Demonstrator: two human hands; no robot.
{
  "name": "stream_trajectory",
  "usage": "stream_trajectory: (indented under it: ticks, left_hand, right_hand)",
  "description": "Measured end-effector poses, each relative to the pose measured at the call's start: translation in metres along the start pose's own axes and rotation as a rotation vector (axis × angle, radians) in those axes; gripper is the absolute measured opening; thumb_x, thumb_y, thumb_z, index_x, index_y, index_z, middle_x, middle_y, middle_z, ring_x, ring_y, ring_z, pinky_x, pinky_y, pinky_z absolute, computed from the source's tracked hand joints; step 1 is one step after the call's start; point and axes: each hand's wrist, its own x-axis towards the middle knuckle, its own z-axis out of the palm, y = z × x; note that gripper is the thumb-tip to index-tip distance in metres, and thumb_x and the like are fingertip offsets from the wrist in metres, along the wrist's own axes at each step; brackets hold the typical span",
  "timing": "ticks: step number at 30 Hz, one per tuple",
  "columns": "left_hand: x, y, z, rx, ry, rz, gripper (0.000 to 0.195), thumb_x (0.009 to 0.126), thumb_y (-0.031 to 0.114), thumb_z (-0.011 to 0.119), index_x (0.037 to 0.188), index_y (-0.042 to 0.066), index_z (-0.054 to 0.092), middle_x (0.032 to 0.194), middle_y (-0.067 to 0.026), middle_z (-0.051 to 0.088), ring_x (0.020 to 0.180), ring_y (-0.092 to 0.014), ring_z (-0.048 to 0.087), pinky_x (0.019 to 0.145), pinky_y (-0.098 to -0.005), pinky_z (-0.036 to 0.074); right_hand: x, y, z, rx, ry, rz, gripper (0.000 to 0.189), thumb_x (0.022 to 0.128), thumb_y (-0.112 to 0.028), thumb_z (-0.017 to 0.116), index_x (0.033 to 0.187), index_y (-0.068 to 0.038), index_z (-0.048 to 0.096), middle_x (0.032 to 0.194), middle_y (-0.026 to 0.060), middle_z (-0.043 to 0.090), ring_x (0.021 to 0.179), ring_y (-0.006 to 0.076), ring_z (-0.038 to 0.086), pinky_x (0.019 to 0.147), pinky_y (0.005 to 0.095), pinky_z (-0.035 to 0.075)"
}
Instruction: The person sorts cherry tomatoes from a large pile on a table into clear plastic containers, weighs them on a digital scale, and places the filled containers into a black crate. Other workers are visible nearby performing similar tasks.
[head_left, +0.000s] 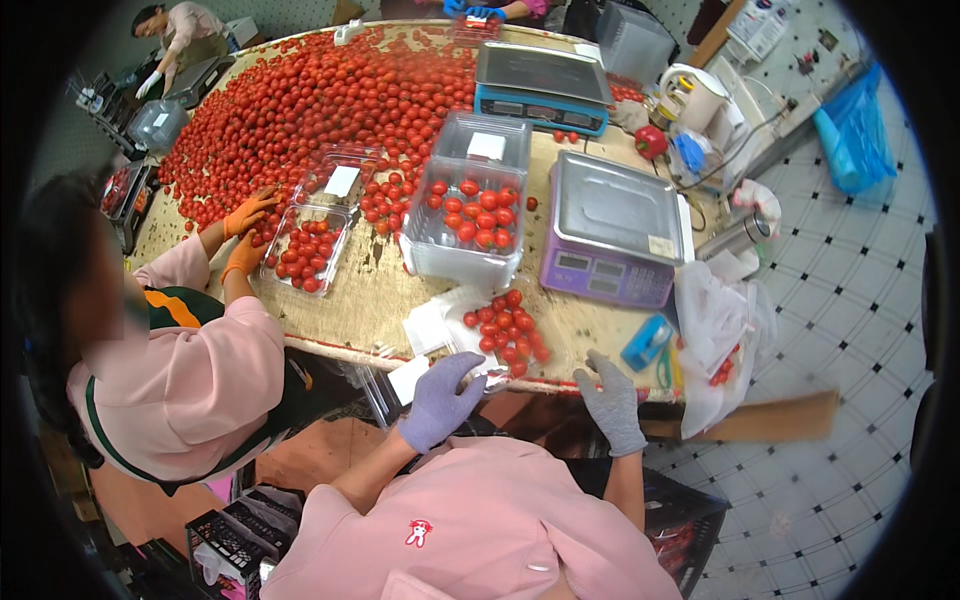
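Observation:
My left hand (444, 401), in a lilac knit glove, is at the front edge of the table with thumb and forefinger apart. Its fingertips are close to the near edge of a clear plastic container (541, 367) holding cherry tomatoes (506, 326); whether they touch it is unclear. Under that hand's left side shows a white label (409, 379). To the container's right, my right hand (613, 409) wears a grey glove, its fingers spread and nothing in them. White paper sheets (431, 326) lie left of the tomatoes. Behind them stands a stack of clear clamshell boxes (461, 259), the top one partly filled with tomatoes.
A purple scale (615, 217) and a blue scale (544, 82) stand behind. A large tomato heap (322, 97) covers the far table. At left, a co-worker's orange-gloved hands (244, 255) reach beside a filled clamshell (304, 251). A blue tape dispenser (646, 341) and plastic bag (716, 322) lie right.

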Motion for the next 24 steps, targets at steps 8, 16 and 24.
stream_trajectory:
  ticks: [8, 16, 24]
  left_hand:
    - [0.059, -0.032, -0.032, -0.073, 0.176, -0.018, 0.024, 0.085, 0.010, 0.068, 0.108, 0.001, 0.066, 0.102, -0.0173, 0.068, 0.093, -0.033, 0.067, 0.082, -0.0380, 0.053]
    - [0.069, -0.022, -0.014, -0.075, 0.261, -0.133, 0.022, 0.088, 0.004, 0.065, 0.109, -0.002, 0.065, 0.103, -0.0140, 0.068, 0.091, -0.020, 0.068, 0.082, -0.0303, 0.053]
    - [0.063, -0.008, 0.015, 0.054, 0.385, -0.190, 0.023, 0.087, 0.004, 0.064, 0.109, -0.003, 0.066, 0.105, -0.0141, 0.069, 0.092, -0.021, 0.068, 0.083, -0.0311, 0.053]
  right_hand:
    - [0.029, -0.018, 0.022, 0.002, -0.067, 0.094, 0.035, 0.090, -0.028, 0.065, 0.113, -0.001, 0.067, 0.103, 0.0179, 0.070, 0.097, 0.0320, 0.068, 0.085, 0.0385, 0.052]
    - [0.072, 0.000, 0.017, 0.079, -0.090, -0.010, 0.018, 0.088, -0.020, 0.063, 0.084, -0.003, 0.067, 0.077, 0.0194, 0.066, 0.070, 0.0371, 0.065, 0.062, 0.0432, 0.050]
    - [0.134, -0.005, -0.007, 0.280, -0.180, -0.168, 0.017, 0.088, -0.017, 0.061, 0.083, -0.002, 0.065, 0.074, 0.0189, 0.064, 0.068, 0.0347, 0.065, 0.061, 0.0404, 0.048]
